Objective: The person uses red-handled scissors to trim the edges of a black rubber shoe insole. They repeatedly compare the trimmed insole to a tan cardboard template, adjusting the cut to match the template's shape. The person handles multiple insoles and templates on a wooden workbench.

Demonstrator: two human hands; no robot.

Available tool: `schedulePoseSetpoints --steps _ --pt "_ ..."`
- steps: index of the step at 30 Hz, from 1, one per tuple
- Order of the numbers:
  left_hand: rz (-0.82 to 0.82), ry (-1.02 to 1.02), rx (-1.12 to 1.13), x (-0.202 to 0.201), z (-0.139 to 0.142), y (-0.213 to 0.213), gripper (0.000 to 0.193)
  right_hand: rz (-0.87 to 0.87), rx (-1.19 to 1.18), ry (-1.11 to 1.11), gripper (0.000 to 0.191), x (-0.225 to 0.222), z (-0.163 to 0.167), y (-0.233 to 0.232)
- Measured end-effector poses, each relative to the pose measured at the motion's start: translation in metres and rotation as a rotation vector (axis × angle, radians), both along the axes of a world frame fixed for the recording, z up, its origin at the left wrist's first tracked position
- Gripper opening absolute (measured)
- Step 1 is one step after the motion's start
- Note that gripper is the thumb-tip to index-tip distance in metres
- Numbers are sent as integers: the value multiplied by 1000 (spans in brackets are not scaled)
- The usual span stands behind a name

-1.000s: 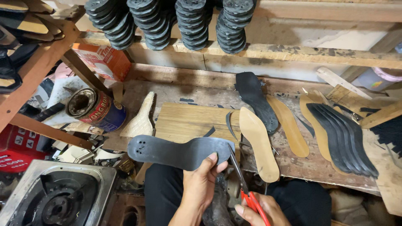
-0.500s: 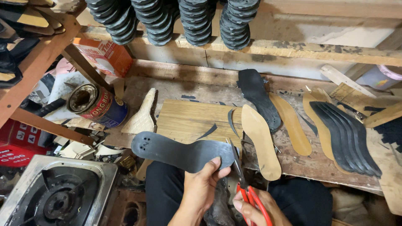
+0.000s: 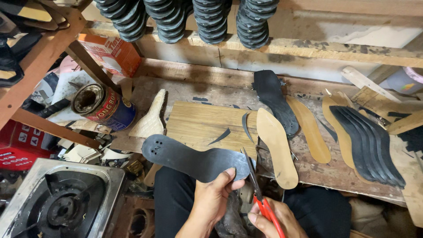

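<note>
Far left there's a stove (image 3: 57, 200) down low, with a red box (image 3: 20, 145) behind it and a glue can (image 3: 102, 106) lying on its side up on the bench (image 3: 194, 90). Just right of the can sits a pale wedge (image 3: 152, 117), then a wood board (image 3: 198, 123) with a couple of dark trimmings on it.

In front of the board, the left hand (image 3: 213, 198) is closed on a dark sole (image 3: 194, 158), thumb on top, fingers under its right end, holding it out flat above the person's lap. The sole's rounded end with the little holes points left.

Right next to it, the right hand (image 3: 275, 220) grips red-handled scissors (image 3: 257, 194), whose blades sit at the right end of the sole by the left thumb.

Further right on the bench: a tan insole (image 3: 277, 147), a black sole (image 3: 273, 99), another tan one (image 3: 310, 130), then a fanned stack of black soles (image 3: 368, 143). Rolls of black treads (image 3: 189, 17) hang over the shelf up top.
</note>
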State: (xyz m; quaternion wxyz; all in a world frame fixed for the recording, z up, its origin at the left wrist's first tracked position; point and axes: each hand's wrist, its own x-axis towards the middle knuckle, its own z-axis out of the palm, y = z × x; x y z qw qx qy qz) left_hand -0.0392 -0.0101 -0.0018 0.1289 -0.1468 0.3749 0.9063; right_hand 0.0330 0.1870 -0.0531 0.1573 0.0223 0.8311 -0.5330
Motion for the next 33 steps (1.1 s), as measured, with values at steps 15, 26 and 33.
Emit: schedulePoseSetpoints --steps 15,26,33 --pt "-90 -52 -99 -4 5 1 39 123 2 -140 23 0 -26 47" --pt "-172 -38 -111 -10 -2 -4 35 73 -133 -300 17 -9 -28 44" --pt "-171 -50 -135 -25 -10 -8 34 195 -5 -84 23 -25 -49 54"
